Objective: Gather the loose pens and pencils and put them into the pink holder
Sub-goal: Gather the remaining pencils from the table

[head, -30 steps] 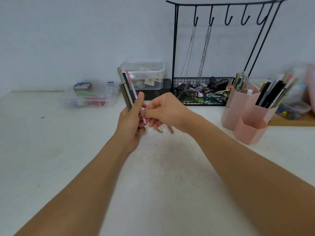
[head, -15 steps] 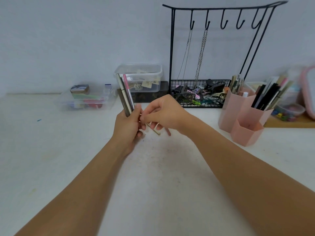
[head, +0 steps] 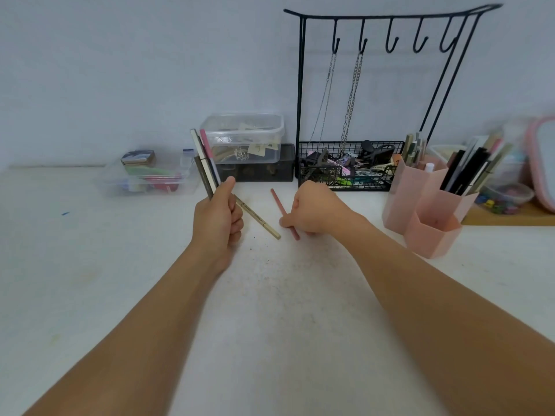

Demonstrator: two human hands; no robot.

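Note:
My left hand [head: 219,217] grips a bundle of pens [head: 205,160] upright, their tips pointing up and slightly left. A beige pen [head: 259,220] lies on the white table just right of that hand. A dusty-red pencil [head: 280,207] lies beside it, and my right hand [head: 315,210] is curled over its near end with the fingertips pinching it against the table. The pink holder [head: 429,205], a cluster of hexagonal cups with several pens standing in it, is at the right.
A black wire rack [head: 348,163] with hooks, chains and a basket of clips stands behind the hands. Clear plastic boxes [head: 246,139] and a low tray [head: 150,178] sit at the back left. A wooden board with small containers [head: 507,199] is at far right.
My hands have separated. The right hand left the bundle and dropped onto the red pencil on the table; the beige pen is now uncovered. The left hand still holds the bundle.

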